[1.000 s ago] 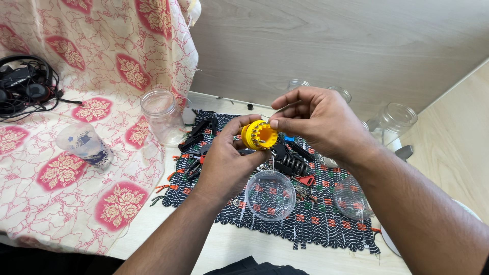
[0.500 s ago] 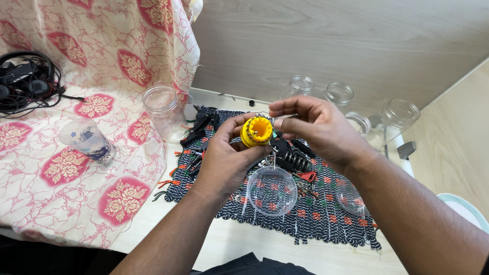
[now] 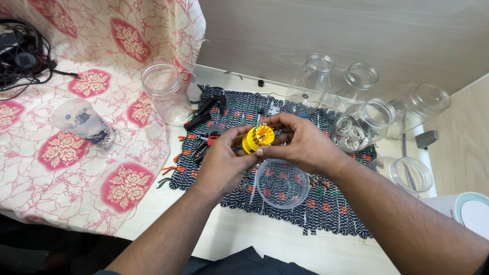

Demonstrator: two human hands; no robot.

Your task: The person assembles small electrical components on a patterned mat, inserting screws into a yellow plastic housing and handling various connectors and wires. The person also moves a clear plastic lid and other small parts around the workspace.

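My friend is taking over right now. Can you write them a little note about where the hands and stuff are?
Left hand: holds the yellow ribbed wheel from the left.
Right hand: fingertips on the wheel's right side.
Both hover above the dark woven mat, over a clear round lid.
Black parts lie on the mat; one tipped jar holds white rings.
Done or left: cannot tell.

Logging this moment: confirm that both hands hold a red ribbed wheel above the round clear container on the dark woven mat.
Wrong on colour. The head view shows the ribbed wheel is yellow, not red. The left hand and right hand do hold it above the round clear container on the dark woven mat.
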